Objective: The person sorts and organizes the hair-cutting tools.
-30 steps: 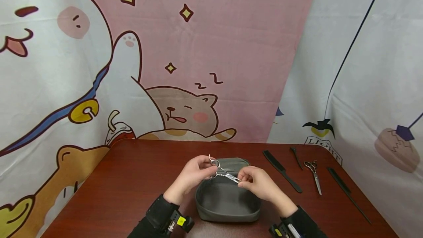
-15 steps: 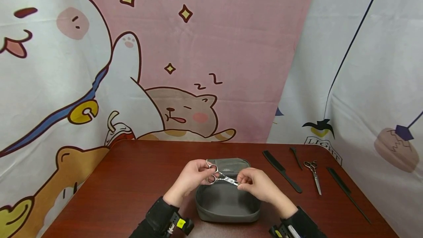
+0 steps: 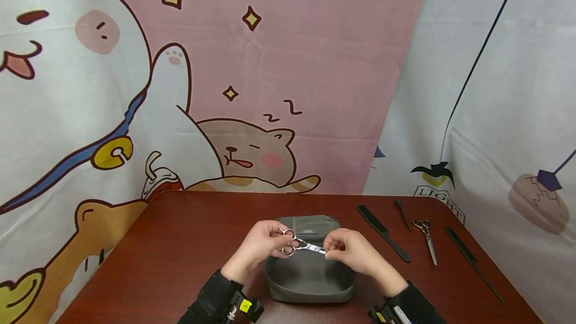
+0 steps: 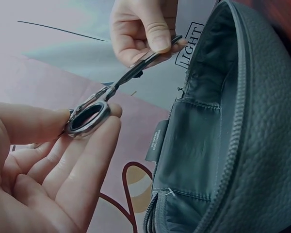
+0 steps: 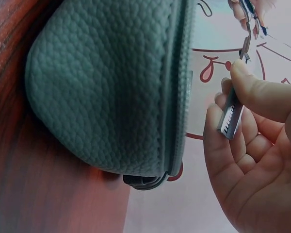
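Note:
Above the open grey zippered pouch [image 3: 310, 291], a pair of silver thinning scissors [image 3: 311, 247] is held level between both hands. My left hand [image 3: 257, 245] pinches the handle end; in the left wrist view, its thumb and fingers are on the finger loops [image 4: 91, 127]. At the other end, my right hand [image 3: 350, 250] pinches the blades between thumb and fingers. Comb-like teeth show on the blade [image 5: 229, 119] in the right wrist view. The pouch's lid is folded back, and its dark lining [image 4: 191, 145] shows in the left wrist view.
On the right of the brown table [image 3: 202, 234] lie a wide black comb [image 3: 382, 233], a small dark tool [image 3: 402, 215], another pair of scissors [image 3: 426, 240] and a black tail comb [image 3: 474, 264]. A cartoon-printed cloth [image 3: 333, 89] hangs behind the table.
The handle end of the scissors has lowered with my left hand and shifted slightly left, so the scissors lie nearer level. My right hand has barely moved and keeps its pinch on the blades.

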`<state>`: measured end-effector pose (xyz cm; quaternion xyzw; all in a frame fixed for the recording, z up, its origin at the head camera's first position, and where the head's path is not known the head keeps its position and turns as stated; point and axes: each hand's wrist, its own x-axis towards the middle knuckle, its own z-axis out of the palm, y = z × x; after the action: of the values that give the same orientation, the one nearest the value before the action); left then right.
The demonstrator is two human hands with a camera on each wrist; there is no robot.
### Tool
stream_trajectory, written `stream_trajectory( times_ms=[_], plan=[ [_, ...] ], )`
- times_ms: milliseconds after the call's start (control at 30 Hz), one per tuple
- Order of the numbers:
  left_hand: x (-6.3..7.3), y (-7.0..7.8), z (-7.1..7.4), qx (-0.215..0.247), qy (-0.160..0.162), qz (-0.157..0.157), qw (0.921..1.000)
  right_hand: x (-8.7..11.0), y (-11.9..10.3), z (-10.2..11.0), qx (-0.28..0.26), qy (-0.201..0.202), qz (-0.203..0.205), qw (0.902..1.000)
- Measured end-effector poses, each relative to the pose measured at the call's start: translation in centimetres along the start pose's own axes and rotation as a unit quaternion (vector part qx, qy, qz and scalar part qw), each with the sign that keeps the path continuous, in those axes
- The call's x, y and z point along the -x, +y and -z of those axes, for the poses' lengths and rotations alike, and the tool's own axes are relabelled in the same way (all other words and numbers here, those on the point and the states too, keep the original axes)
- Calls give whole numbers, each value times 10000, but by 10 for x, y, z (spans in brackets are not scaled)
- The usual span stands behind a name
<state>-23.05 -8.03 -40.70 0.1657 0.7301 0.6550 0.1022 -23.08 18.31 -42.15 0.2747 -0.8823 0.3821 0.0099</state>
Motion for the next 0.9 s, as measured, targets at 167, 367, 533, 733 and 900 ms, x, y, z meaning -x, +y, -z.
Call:
stream_trajectory(
  times_ms=[167,367,533,733,900],
  plan=[
    [0,-4,1,186,135,5,9997,-1,0,1,-3,73,33,10000],
    [2,-6,2,265,326,-95,9991,-2,2,0,-144,46,3,9999],
    [3,-8,6,336,468,-146,9982,-2,6,3,-373,220,-76,9990],
    [5,-10,13,476,592,-61,9971,-3,12,8,-810,450,-210,9955],
    [7,-11,19,580,688,-79,9959,-4,16,12,-1150,626,-354,9908]
  ],
)
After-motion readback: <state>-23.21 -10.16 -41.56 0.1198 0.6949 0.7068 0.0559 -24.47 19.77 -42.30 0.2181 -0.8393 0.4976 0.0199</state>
